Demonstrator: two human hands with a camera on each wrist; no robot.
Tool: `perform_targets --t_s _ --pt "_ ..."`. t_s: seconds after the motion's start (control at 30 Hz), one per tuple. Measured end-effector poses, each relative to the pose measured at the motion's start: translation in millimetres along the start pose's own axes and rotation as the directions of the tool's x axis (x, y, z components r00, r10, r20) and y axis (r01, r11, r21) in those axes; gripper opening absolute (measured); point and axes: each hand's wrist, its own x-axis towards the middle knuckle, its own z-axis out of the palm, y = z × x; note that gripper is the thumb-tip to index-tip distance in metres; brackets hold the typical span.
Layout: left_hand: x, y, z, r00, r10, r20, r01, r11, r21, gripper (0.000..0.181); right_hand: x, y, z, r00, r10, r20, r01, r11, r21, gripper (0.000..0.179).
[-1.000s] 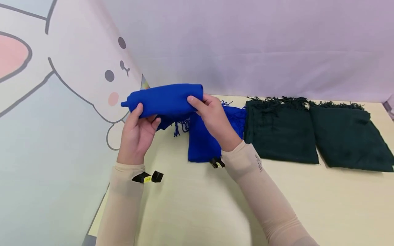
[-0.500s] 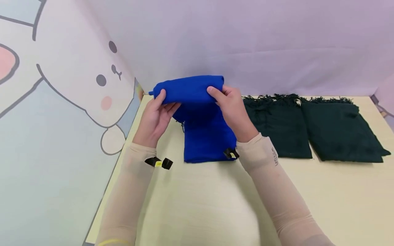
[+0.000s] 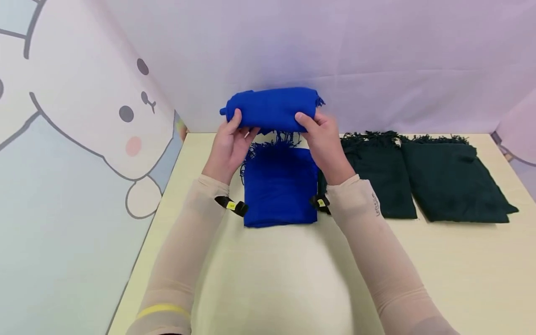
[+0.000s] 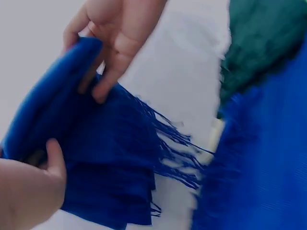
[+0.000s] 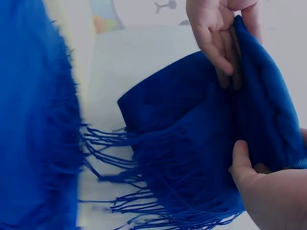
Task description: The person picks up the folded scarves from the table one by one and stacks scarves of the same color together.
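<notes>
A folded blue fringed scarf is held up in front of the back wall, over the far part of the table. My left hand grips its left end, thumb on the near face and the other fingers behind. At the right end my right hand pinches it the same way. Seen from below in the right wrist view, the scarf's folded layers hang with loose fringe. Beneath the raised scarf, a second folded blue scarf lies on the table, its fringe toward the wall.
Two folded dark green scarves lie to the right of the blue one, fringes toward the back. A pale wooden table carries them. At the left stands a wall panel with a cartoon face; a pale wall closes the back.
Both hands have carried the held blue scarf rightward and up in view, from left of the lying blue scarf to above and behind it. The head view has shifted slightly.
</notes>
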Motion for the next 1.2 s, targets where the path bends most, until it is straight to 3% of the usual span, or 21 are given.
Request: perform_targets --t_s 0.23,0.47,0.63,0.8,1.0,1.1,1.2 --pt "-1.7 -24.7 -36.5 0.991 -0.124 -0.056 0.123 0.992 -0.030 0.068 -11.8 33 -15 0.983 0.173 -0.057 -0.169 0.984 0.063 0.039" --pt "-27.8 -27.0 -37.5 0.990 -0.142 0.010 0.140 0.985 0.099 0.064 -36.3 30 -19 0.984 0.155 -0.083 -0.155 0.988 0.008 0.026" --pt "-51.7 -22.4 -39.5 0.986 -0.165 -0.019 0.165 0.963 0.214 0.057 -59.7 31 -16 0.978 0.199 -0.067 -0.204 0.975 -0.092 0.023" --pt "-74.6 -24.2 -43.2 0.983 -0.177 -0.056 0.186 0.934 0.304 0.054 -82.4 36 -12 0.959 0.278 -0.060 -0.284 0.946 -0.153 0.026" --pt "-94.9 -31.7 -47.8 0.988 -0.145 -0.060 0.156 0.891 0.426 0.039 -102.5 32 -14 0.924 0.376 -0.067 -0.381 0.900 -0.213 0.033" --pt "-102.7 -37.9 -51.5 0.985 -0.166 -0.053 0.173 0.890 0.422 0.031 -108.5 33 -17 0.909 0.408 -0.085 -0.416 0.874 -0.250 0.036" --pt "-109.5 -44.6 -56.6 0.978 -0.198 -0.063 0.207 0.898 0.388 0.035 -113.4 40 -21 0.893 0.436 -0.110 -0.447 0.835 -0.321 0.035"
